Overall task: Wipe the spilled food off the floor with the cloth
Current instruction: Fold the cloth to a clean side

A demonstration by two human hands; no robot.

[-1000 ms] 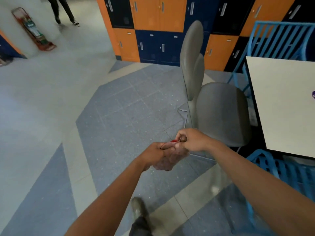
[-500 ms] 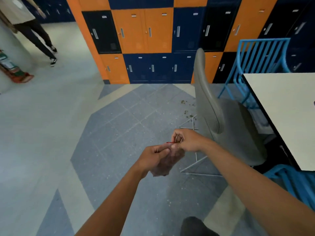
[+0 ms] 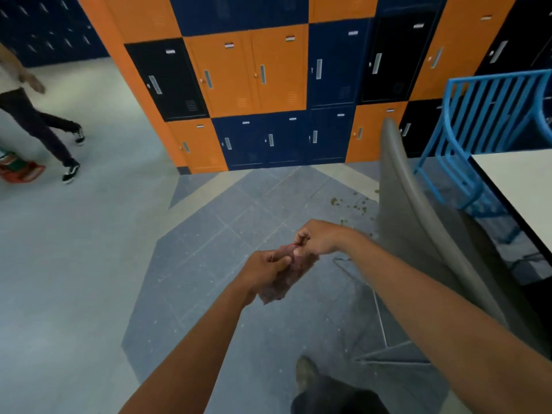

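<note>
Both my hands hold a reddish-brown cloth (image 3: pixel 286 277) in front of me, above the grey-blue floor. My left hand (image 3: pixel 263 271) grips its lower part with the fingers curled round it. My right hand (image 3: pixel 318 239) pinches its upper edge. Small brownish bits of spilled food (image 3: pixel 352 203) lie scattered on the floor farther ahead, just left of the grey chair (image 3: pixel 418 234) and short of the lockers. The chair's back hides part of the spill.
Orange, blue and black lockers (image 3: pixel 268 85) stand ahead. A white table (image 3: pixel 519 186) and a blue slatted chair (image 3: pixel 490 121) are on the right. Another person's legs (image 3: pixel 44 127) walk at the far left. My shoe (image 3: pixel 304 375) shows below.
My view has moved forward and lifted toward the lockers, bringing the spill beside the grey chair into sight. Both hands kept hold of the cloth. The person on the left walked on.
</note>
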